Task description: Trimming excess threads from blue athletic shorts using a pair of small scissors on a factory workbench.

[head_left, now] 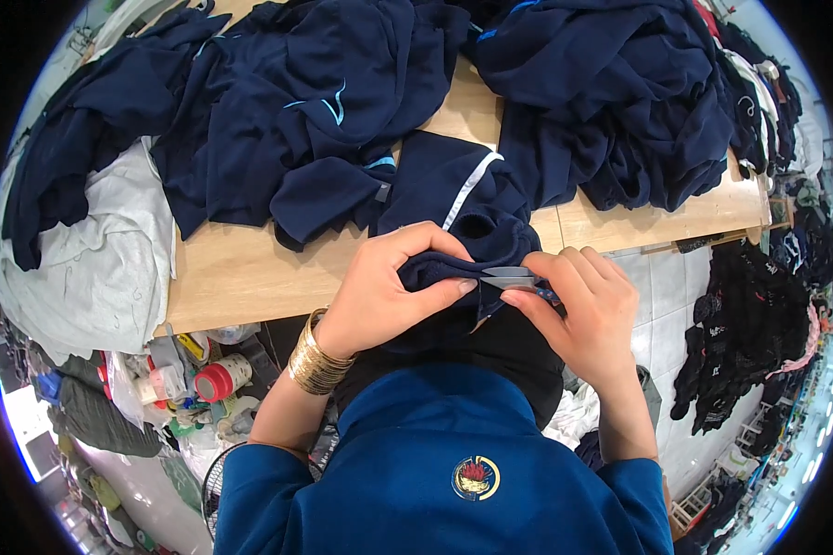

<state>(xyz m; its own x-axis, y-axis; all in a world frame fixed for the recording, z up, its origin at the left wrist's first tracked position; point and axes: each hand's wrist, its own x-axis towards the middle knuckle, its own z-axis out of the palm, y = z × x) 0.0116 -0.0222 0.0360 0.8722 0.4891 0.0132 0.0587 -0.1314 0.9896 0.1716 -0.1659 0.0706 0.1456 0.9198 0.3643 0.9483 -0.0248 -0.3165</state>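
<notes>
A navy garment [435, 176] with a white strip [472, 190] hangs over the front edge of the table toward me. My left hand [403, 277] pinches a folded edge of it between thumb and fingers. Close on the right, my right hand [578, 301] grips small thread snips [509, 277], their grey blades pointing left at the pinched edge. The blade tips meet the cloth there; whether they cut a thread I cannot tell. Part of the snips is hidden by my right fingers.
Heaps of navy garments [611, 102] lie across the wooden table [241, 277]. Light grey cloth [111, 250] drapes over its left end. Below on the left are a red-lidded container [222, 377] and clutter. Black lacy clothing [745, 324] lies to the right above pale floor tiles [662, 347].
</notes>
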